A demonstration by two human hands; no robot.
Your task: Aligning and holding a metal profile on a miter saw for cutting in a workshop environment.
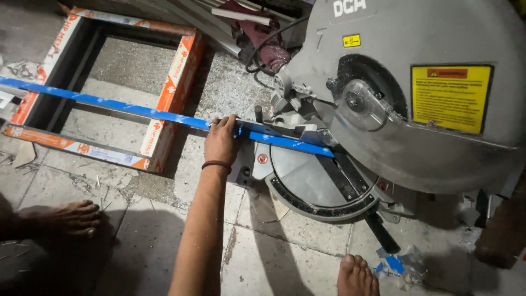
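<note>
My left hand (pixel 221 140) grips a long blue-filmed metal strip (pixel 109 102) and presses it against the fence of a grey mitre saw (pixel 405 104). The strip runs from the far left edge across the floor onto the saw's round turntable (pixel 307 178), ending under the blade guard. A dark band sits on that wrist. My right hand is out of sight. My bare feet rest on the floor, one (pixel 71 216) at the left and one (pixel 356 277) at the bottom.
A rectangular frame (pixel 175 77) wrapped in orange and white film lies on the tiled floor behind the strip. Metal offcuts and a cable lie at the top. Blue film scraps (pixel 394 264) sit near the saw's black handle (pixel 381 233).
</note>
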